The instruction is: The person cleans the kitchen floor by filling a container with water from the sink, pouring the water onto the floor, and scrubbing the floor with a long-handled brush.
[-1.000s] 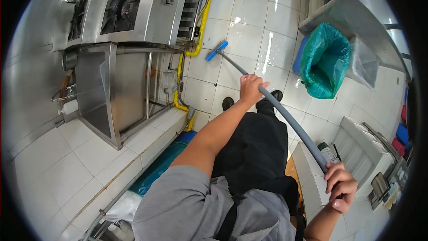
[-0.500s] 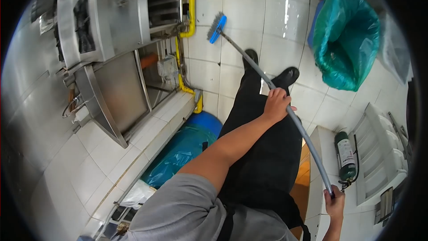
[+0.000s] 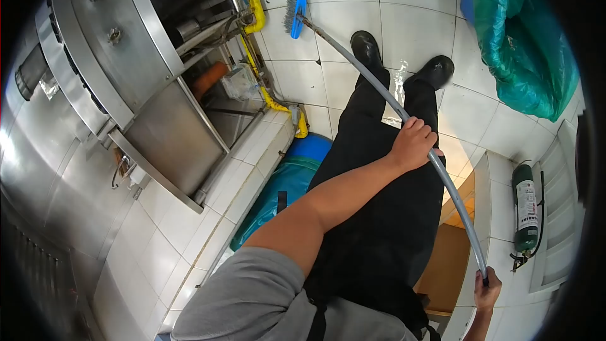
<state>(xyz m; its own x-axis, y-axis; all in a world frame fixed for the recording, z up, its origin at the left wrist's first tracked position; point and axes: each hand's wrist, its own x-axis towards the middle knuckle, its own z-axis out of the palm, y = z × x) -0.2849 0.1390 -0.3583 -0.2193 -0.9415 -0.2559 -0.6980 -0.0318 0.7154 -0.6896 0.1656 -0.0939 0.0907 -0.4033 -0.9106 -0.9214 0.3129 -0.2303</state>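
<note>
My left hand (image 3: 413, 144) is closed around the middle of a long grey pole (image 3: 377, 83), in front of my black-clad legs. At the lower right, my right hand (image 3: 487, 289) grips the pole's near end. The far end carries a blue brush head (image 3: 300, 14) with grey bristles, which lies on the white floor tiles (image 3: 344, 25) near the yellow pipe (image 3: 251, 0). The brush is tilted with its bristles facing left. My black shoes (image 3: 367, 50) stand just below and right of it.
Steel cooking equipment (image 3: 170, 139) stands at the left. A bin with a green bag (image 3: 530, 57) is at the upper right, a dark green cylinder (image 3: 526, 208) at the right. A blue-green bagged container (image 3: 278, 192) sits beside the tiled ledge (image 3: 218, 221).
The view has shifted, with the bin now farther right. Both hands keep hold of the pole, and the right hand sits lower in view. The brush's bristles now show.
</note>
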